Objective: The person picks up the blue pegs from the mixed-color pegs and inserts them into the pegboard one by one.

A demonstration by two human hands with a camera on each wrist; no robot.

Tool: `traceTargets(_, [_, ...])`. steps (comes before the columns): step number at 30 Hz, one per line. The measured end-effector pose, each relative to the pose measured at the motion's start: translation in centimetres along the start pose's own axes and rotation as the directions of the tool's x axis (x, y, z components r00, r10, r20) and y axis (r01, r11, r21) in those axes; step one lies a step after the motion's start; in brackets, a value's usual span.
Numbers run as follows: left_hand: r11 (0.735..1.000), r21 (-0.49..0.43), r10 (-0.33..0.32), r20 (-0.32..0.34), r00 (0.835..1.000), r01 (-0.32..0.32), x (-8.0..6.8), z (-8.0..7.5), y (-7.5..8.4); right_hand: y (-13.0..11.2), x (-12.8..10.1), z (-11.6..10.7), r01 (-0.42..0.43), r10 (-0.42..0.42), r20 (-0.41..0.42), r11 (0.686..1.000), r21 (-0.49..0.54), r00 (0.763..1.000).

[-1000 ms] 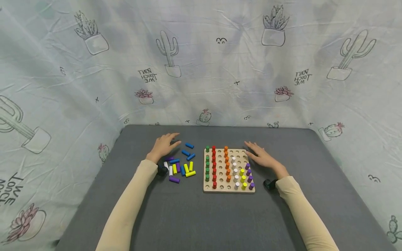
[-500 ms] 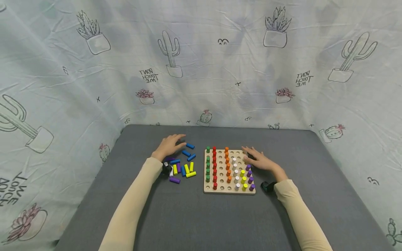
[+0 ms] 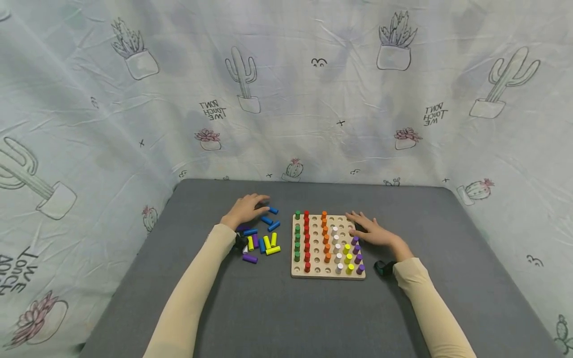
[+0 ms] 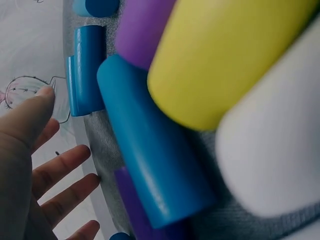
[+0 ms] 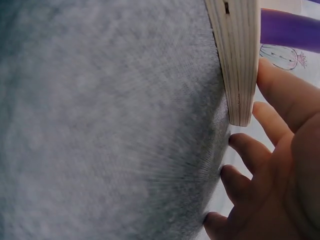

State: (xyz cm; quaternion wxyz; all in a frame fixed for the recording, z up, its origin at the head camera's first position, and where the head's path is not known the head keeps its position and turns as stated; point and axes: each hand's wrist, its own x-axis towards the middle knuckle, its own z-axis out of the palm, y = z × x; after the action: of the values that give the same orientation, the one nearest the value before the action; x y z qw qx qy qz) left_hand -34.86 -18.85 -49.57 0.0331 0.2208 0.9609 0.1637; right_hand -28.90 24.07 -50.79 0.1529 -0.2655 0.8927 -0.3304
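The left hand lies with fingers spread and relaxed over the loose blue pegs at the far end of the peg pile (nothing pinched). The right hand, fingers also straight, rests against the right edge of the wooden pegboard, thumb touching its side, on the grey table.

Long beige sleeves to both wrists, with small black, seemingly strapped-on wrist devices.

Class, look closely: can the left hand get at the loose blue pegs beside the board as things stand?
Probably yes. The left hand lies open right beside the blue pegs on the table, and nothing stands between them.
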Motion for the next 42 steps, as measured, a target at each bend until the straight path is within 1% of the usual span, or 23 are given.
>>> traceTargets(8, [1.000,0.023,0.007,0.038,0.999,-0.008,0.5,0.0,0.5,0.2,-0.2,-0.3,0.007,-0.008,0.031,1.000,0.017,0.999])
traceTargets(14, [0.998,0.029,0.050,0.050,0.997,-0.052,0.7,0.0,0.9,0.4,0.0,-0.4,0.005,-0.007,0.065,0.999,0.035,0.998])
traceTargets(21, [0.992,0.068,0.097,0.080,0.992,-0.102,1.4,0.3,1.3,0.5,-0.1,-0.4,0.009,-0.012,0.068,0.999,0.046,0.998])
traceTargets(25, [0.992,0.069,0.095,0.088,0.992,-0.101,1.8,0.5,1.3,0.5,-0.1,-0.3,0.006,-0.009,0.066,0.999,0.042,0.998])
traceTargets(30, [0.993,0.045,0.101,0.095,0.990,-0.106,2.1,0.6,1.1,0.6,0.0,-0.1,-0.002,0.000,0.063,1.000,0.029,0.998])
traceTargets(33, [0.994,0.002,0.110,0.093,0.990,-0.110,2.0,0.7,1.1,0.7,-0.1,0.0,-0.001,-0.001,0.061,1.000,0.031,0.998])
traceTargets(35, [0.994,-0.029,0.109,0.091,0.990,-0.107,2.0,0.7,1.1,0.7,-0.2,-0.1,0.011,-0.013,0.055,0.999,0.045,0.998])
traceTargets(38, [0.993,-0.055,0.106,0.093,0.990,-0.101,2.1,0.5,1.2,0.7,-0.3,-0.1,0.051,-0.054,0.042,0.996,0.070,0.998])
traceTargets(40, [0.994,-0.054,0.102,0.097,0.990,-0.097,2.1,0.4,1.3,0.8,-0.4,0.0,0.089,-0.093,0.035,0.991,0.098,0.995])
traceTargets(42, [0.995,-0.046,0.096,0.104,0.990,-0.092,2.1,0.4,1.4,0.7,-0.4,0.0,0.099,-0.103,0.034,0.990,0.105,0.994])
